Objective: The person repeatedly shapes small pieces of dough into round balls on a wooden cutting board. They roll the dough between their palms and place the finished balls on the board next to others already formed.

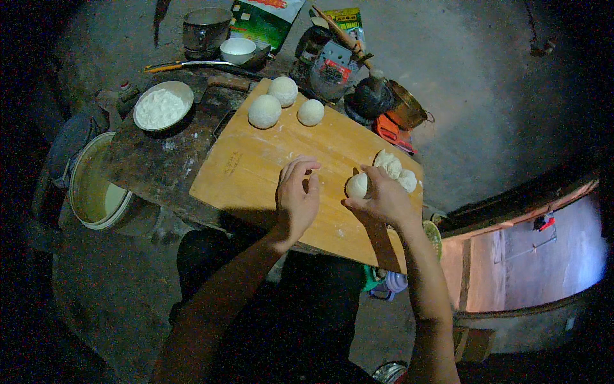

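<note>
A wooden board (268,158), dusted with flour in places, lies before me. My right hand (386,192) curves around a small ball of dough (357,185) at the board's right side, thumb on the near side and fingers on the far side. Just beyond that hand are torn lumps of dough (388,163). My left hand (300,189) hovers at or just over the middle of the board, fingers bent and apart, holding nothing. Toward the far corner sit three round dough balls: one large (265,111), one behind it (283,91) and a smaller one (311,113).
A bowl of white flour (163,105) stands left of the board, above a pale bucket (98,187). Behind the board are a knife handle (229,82), a metal pot (206,33), a white bowl (238,50), a plastic jar (333,69) and a dark round vessel (373,96).
</note>
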Action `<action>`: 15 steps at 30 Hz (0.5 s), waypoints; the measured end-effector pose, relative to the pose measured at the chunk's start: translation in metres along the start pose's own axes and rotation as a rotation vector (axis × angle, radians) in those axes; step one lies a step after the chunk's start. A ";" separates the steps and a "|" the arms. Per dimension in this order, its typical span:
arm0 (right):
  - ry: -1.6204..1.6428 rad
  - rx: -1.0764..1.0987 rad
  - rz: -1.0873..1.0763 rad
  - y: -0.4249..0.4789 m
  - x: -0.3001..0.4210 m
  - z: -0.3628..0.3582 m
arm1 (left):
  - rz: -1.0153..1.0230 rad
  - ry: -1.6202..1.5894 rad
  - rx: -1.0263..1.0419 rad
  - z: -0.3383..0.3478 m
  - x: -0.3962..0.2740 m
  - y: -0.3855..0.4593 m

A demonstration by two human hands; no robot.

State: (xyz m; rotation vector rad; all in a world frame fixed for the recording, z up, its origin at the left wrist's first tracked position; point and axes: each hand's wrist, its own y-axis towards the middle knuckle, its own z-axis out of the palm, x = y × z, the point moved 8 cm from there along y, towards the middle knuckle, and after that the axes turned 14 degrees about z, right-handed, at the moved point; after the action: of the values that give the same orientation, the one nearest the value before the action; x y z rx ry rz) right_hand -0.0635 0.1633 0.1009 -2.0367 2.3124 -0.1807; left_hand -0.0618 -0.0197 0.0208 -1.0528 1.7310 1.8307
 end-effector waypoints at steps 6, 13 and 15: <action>0.287 0.058 0.001 0.012 -0.021 0.018 | 0.041 0.019 -0.004 0.003 0.002 0.001; 0.095 -0.032 -0.032 0.014 -0.014 0.009 | -0.006 -0.029 -0.031 -0.001 -0.002 0.001; 0.007 0.032 0.036 0.019 -0.006 0.011 | -0.032 -0.017 -0.011 0.001 -0.001 -0.001</action>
State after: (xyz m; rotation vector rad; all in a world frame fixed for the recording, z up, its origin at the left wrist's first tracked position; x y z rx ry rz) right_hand -0.0806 0.1706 0.0871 -1.9819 2.3323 -0.2228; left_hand -0.0607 -0.0188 0.0206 -1.0600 1.6871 1.8260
